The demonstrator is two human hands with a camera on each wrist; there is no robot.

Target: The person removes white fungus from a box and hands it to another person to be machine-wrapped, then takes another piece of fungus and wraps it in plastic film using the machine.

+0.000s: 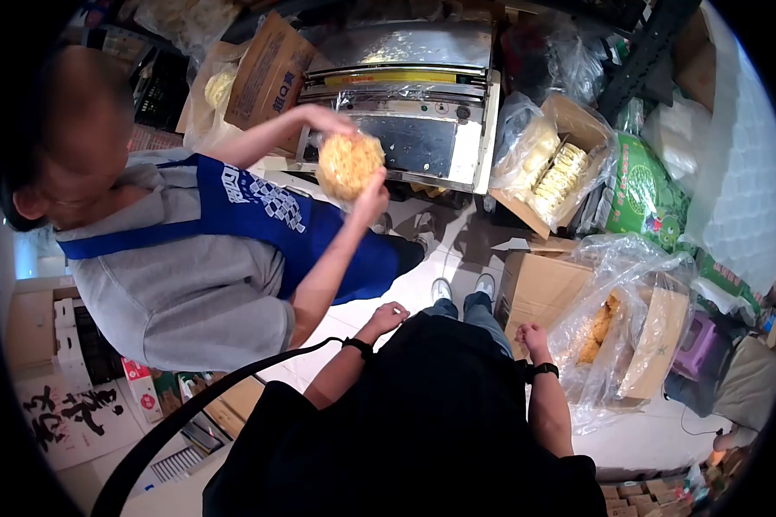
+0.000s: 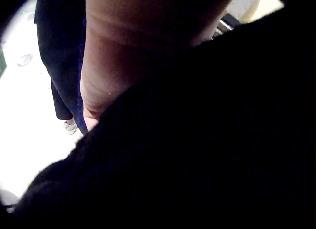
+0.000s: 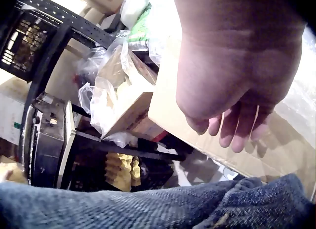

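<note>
Nearest you: your black cloth shirt [image 1: 457, 414]. Loose, clear plastic liner [image 1: 569, 345] could snag your right hand [image 3: 229, 85], judging by how close it hangs to the brown cardboard box [image 1: 543, 284] holding golden, crinkled food [image 1: 602, 332]. That hand's fingers droop half-bent, empty; your left hand [image 1: 390, 317], loosely curled beside the shirt, shows nothing held.

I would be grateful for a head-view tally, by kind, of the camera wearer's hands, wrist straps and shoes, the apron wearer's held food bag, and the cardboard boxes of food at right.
Hands: 2
Wrist straps: 2
Shoes: 2
Held food bag: 1
Cardboard boxes of food: 2
Total: 9
</note>
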